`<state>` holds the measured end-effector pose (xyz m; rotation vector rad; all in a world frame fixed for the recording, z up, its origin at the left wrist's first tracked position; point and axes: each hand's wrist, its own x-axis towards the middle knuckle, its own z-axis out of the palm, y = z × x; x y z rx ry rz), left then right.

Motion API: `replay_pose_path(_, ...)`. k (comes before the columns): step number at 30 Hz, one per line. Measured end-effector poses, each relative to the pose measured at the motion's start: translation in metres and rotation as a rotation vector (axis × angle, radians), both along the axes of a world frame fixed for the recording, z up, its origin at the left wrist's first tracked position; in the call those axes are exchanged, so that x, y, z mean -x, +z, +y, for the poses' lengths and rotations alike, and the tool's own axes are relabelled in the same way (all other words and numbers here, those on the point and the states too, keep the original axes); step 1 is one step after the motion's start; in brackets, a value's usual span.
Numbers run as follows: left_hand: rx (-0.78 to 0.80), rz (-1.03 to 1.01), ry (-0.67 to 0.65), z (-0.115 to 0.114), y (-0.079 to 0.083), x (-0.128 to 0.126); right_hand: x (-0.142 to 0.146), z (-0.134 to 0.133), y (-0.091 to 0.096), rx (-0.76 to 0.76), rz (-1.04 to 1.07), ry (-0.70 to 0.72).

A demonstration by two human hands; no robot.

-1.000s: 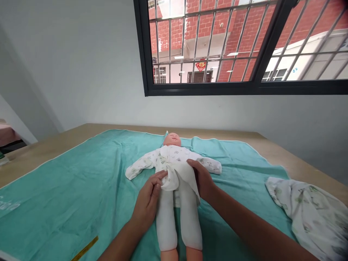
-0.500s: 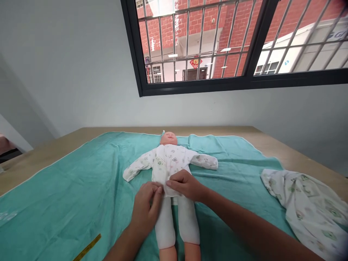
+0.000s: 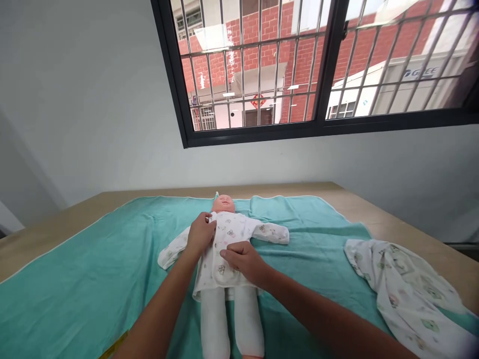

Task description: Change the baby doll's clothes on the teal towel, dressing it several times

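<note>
A baby doll lies on its back, head away from me, arms spread to the sides. It wears a white long-sleeved baby shirt with small printed figures, and white coverings on its legs. My left hand is closed, pinching the shirt's front at the upper chest, just below the neck on the left. Lower down, around the belly, my right hand has thumb and fingers pressed together on the shirt front. The shirt's hem lies loose over the tops of the legs. The cloth between the fingertips is mostly hidden.
Under the doll a teal blanket covers most of the wooden table. A crumpled white printed cloth lies at the right. A yellow strip shows partly beside my left forearm. Behind the table is a wall with a barred window.
My left hand has moved up from the shirt's lower edge to the upper chest. My right hand has shifted slightly up the shirt front. The hem now lies flatter, and the view has tilted up.
</note>
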<state>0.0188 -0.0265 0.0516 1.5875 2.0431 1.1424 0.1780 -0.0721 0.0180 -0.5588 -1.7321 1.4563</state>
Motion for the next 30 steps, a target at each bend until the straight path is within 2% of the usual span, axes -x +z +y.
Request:
replay_pose_path(3, -0.141, -0.056, -0.133, 0.005, 0.001, -0.023, 0.001, 0.006, -0.004, 0.212, 0.189, -0.022)
replay_pose_path(7, -0.216, -0.164, -0.34, 0.002, -0.007, -0.045, 0.001, 0.009, -0.006, 0.298, 0.268, 0.0)
replay_pose_path(9, -0.29, -0.25, -0.321, -0.001, -0.015, -0.045, 0.001, 0.009, -0.006, 0.312, 0.268, 0.02)
replay_pose_path(12, -0.408, -0.471, -0.208, -0.003, -0.027, -0.033, 0.002, 0.01, -0.005, 0.322, 0.275, 0.047)
replay_pose_path(16, -0.411, -0.668, -0.18, -0.007, -0.035, -0.019, 0.001, 0.014, -0.006, 0.331, 0.283, 0.072)
replay_pose_path(20, -0.343, -0.612, -0.207, -0.015, -0.034, -0.017, 0.001, 0.014, -0.005, 0.38, 0.348, 0.052)
replay_pose_path(24, -0.31, -0.451, -0.211, -0.021, -0.03, -0.017, 0.004, 0.009, -0.005, 0.371, 0.395, -0.066)
replay_pose_path(30, -0.263, -0.196, -0.189, -0.023, -0.028, -0.018, 0.006, 0.004, -0.007, 0.135, 0.096, -0.15)
